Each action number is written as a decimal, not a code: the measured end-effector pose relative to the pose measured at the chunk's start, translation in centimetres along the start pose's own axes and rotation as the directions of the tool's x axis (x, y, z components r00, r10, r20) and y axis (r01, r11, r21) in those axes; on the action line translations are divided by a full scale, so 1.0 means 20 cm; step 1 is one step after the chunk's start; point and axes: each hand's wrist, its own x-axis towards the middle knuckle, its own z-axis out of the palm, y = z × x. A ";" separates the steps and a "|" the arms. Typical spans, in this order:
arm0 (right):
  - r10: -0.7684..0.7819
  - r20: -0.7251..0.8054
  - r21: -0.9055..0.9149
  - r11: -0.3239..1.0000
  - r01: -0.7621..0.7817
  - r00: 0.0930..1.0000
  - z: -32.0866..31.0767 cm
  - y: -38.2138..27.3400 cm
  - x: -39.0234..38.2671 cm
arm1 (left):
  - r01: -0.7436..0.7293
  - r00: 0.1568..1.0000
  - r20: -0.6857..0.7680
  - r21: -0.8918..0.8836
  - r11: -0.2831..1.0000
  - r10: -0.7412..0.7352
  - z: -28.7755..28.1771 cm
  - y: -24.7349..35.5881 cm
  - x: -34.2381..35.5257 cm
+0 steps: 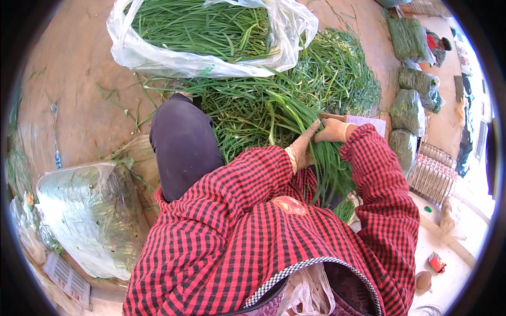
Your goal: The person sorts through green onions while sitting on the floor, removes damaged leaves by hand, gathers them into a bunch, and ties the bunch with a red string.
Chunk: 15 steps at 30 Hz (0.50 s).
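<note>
- Lower left of the frame: a wrapped bundle [87, 210], covered in clear plastic, is set on the floor [79, 121]; the film presumably serves to keep its contents together.
- Upper left to upper centre: an open plastic bag [163, 59] is seen filled with long green leaves [205, 26]. Its mouth is spread wide and its edge folded outward, probably so that the contents can be reached freely.
- Centre: a loose heap of leaves [337, 68] is spread below and to the right of the bag, within easy reach of both hands.
- Right of centre: the left hand [301, 150] is laid against a bunch of leaves [332, 166], its fingers extended toward the right hand. Whether it is closed around the leaves cannot be told.
- Just beside it: the right hand [333, 130] is clamped on the bunch from above, its fingers bent. The bunch is held between the hands above the lap, its lower part hanging free; the strands are apparently kept aligned by this grip.
- Right side: filled plastic bags [407, 113] are arranged in a row, perhaps to leave the central floor accessible. A slatted crate [433, 174] is placed below them.
</note>
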 end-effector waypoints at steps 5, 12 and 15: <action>-0.065 -0.063 -0.283 0.958 0.045 0.996 -0.22 -0.21 -0.44 | -0.025 0.998 0.054 -0.018 1.000 0.026 0.07 0.03 -0.06; -0.154 -0.294 -0.014 0.988 0.157 0.943 0.15 -0.30 -0.42 | -0.093 0.976 -0.193 0.030 0.995 0.097 -0.03 0.04 -0.06; -0.158 -0.544 0.154 0.946 0.284 0.824 0.38 -0.29 -0.51 | -0.071 0.913 -0.377 0.223 0.972 0.154 -0.23 0.03 0.03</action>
